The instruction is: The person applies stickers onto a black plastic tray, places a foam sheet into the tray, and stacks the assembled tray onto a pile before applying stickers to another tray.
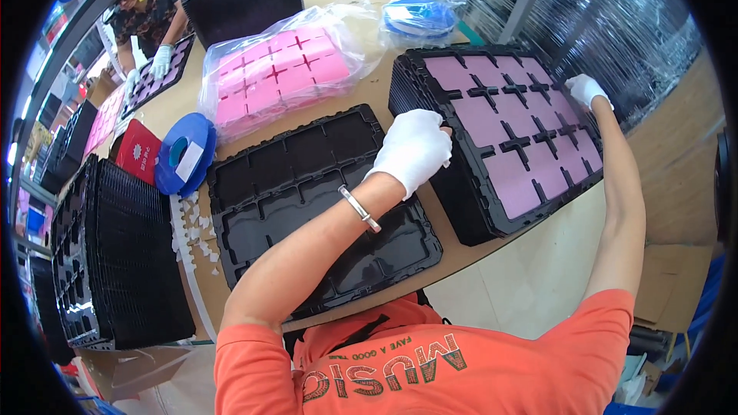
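On the right of the bench stands a tall stack of black plastic trays [440, 177]. Its top tray holds mauve-pink sheet pieces [500, 123] in compartments split by black cross-shaped dividers. My left hand [413, 147], in a white glove, is curled at the left rim of that top tray, its fingertips partly hidden. Across from it, my gloved right hand [588, 91] has its fingers bent over the far right rim. Below my left forearm lies a black compartment tray [307, 177] with nothing pink in it.
Pink sheets in clear plastic [280, 69] lie behind the black tray. A blue tape reel [184, 155], a red card [138, 151] and white scraps [201, 234] sit to the left, beside another tray stack [138, 261]. Across the bench, a gloved co-worker [150, 31] handles a tray.
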Demonstrator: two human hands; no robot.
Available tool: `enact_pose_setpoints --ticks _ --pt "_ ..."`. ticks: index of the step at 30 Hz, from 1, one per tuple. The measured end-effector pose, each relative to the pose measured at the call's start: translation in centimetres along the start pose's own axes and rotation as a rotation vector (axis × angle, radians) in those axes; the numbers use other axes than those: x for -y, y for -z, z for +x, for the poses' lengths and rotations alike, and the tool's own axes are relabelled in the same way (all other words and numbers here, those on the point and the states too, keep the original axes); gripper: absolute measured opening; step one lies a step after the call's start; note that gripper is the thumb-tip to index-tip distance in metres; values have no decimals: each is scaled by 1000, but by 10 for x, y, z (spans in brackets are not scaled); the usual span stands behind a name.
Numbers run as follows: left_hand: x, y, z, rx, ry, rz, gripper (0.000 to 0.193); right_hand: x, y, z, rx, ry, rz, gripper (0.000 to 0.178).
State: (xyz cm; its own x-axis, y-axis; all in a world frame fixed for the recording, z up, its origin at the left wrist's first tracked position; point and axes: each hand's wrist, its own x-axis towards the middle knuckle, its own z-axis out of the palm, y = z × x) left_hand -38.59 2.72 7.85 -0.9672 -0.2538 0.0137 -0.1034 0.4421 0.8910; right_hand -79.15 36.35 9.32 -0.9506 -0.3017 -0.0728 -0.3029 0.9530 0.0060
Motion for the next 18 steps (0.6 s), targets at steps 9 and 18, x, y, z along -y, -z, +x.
enact_pose_setpoints --ticks 9,18 --pt "-7 11 -22 -9 -318 622 17 38 11 6 -21 57 -108 27" --pt "-11 -2 -19 -29 -472 763 16 53 14 -13 -22 -118 -67 29"
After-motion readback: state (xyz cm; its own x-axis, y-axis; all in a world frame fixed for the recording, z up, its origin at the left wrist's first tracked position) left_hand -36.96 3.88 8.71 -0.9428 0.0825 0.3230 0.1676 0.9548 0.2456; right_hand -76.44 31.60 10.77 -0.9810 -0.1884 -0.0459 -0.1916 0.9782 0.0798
